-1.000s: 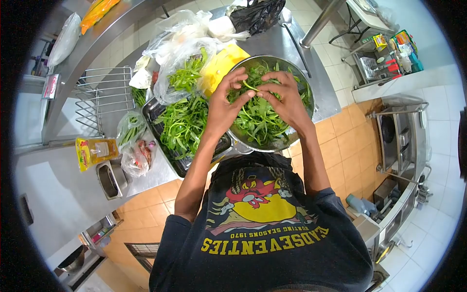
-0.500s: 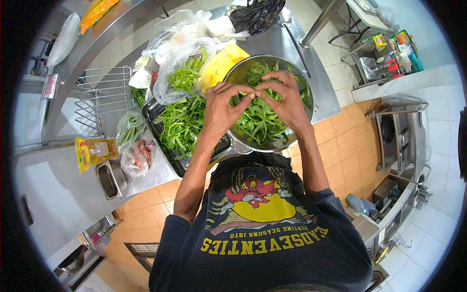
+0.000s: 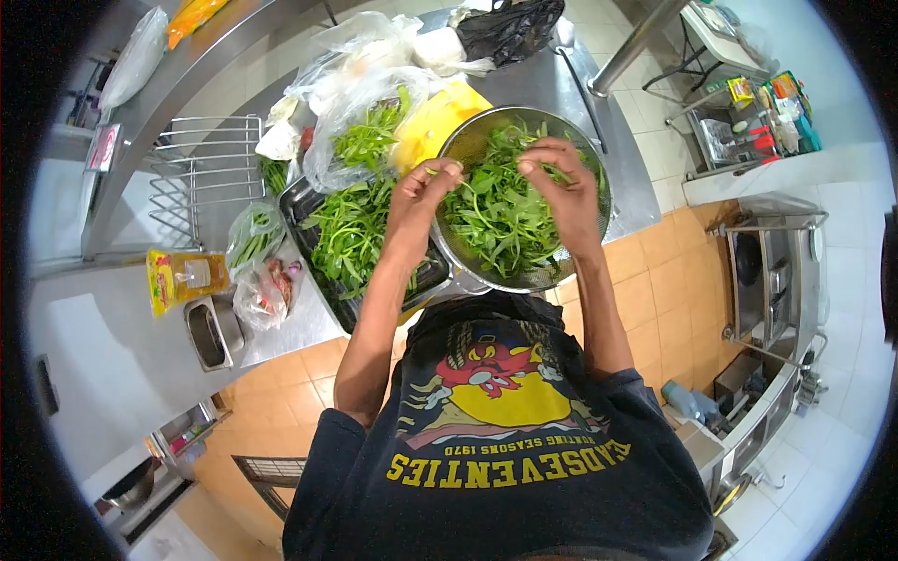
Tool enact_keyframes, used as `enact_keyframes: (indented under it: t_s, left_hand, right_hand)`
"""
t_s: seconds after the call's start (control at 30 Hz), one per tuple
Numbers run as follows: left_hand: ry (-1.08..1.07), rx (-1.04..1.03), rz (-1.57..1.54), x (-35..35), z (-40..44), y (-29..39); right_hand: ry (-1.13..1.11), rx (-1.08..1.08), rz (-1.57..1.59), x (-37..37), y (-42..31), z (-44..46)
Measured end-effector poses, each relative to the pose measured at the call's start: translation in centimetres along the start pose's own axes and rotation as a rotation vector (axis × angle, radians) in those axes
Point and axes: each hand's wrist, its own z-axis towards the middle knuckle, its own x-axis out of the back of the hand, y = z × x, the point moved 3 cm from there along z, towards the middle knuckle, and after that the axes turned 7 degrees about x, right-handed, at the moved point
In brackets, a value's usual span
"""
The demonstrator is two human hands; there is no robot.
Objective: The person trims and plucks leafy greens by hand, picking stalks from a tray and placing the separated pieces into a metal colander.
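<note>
My left hand [image 3: 418, 201] pinches a thin green water spinach stem [image 3: 470, 194] over the left rim of a metal colander [image 3: 603, 201]. My right hand [image 3: 568, 196] hovers above the colander's right half, thumb and forefinger pressed together; whatever is between them is too small to make out. A gap separates the two hands. Water spinach leaves and stems [image 3: 500, 229] fill the colander. To the left, more uncut water spinach [image 3: 348, 238] is heaped in a black tray [image 3: 332, 313], partly behind my left forearm.
Behind the tray lie a plastic bag of greens [image 3: 341, 140] and a yellow sheet [image 3: 440, 122]. A ladle [image 3: 580, 89] rests beyond the colander. Leftward are a wire rack [image 3: 201, 173], an oil pouch [image 3: 187, 280], bagged vegetables [image 3: 257, 234] and a steel container [image 3: 208, 332].
The hands, which met over the colander, have drawn apart, the left leftward and the right rightward. A stem now trails from the left fingers. The view has shifted slightly.
</note>
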Motion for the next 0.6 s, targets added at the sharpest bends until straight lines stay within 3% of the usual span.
enact_keyframes:
  t_s: [0.07, 0.2, 0.23, 0.33, 0.37, 0.5, 0.6]
  left_hand:
    - [0.057, 0.016, -0.037, 1.7, -0.4, 0.3]
    - [0.181, -0.090, 0.241, 6.9, -2.1, 1.3]
    - [0.190, -0.200, 0.338, 7.9, -2.8, 1.9]
    - [0.261, -0.280, 0.585, 11.1, -4.6, 2.2]
    - [0.248, -0.212, 0.642, 12.7, -4.9, 1.1]
    - [0.339, -0.404, 1.149, 14.0, -6.9, 1.3]
    - [0.434, -0.387, 1.037, 14.9, -7.7, 0.5]
  right_hand:
    - [0.002, -0.009, -0.031, 0.7, -0.3, 0.0]
    - [-0.038, -0.031, -0.099, 1.6, -0.2, -0.2]
    - [-0.058, -0.056, -0.098, 1.6, -0.3, -0.3]
    - [-0.116, -0.074, -0.150, 0.9, -0.5, -0.3]
    - [-0.132, -0.058, -0.164, 0.6, -0.5, -0.3]
    - [-0.226, -0.031, -0.216, -1.0, -0.8, 0.0]
    - [-0.273, -0.019, -0.232, -2.7, -1.5, 0.1]
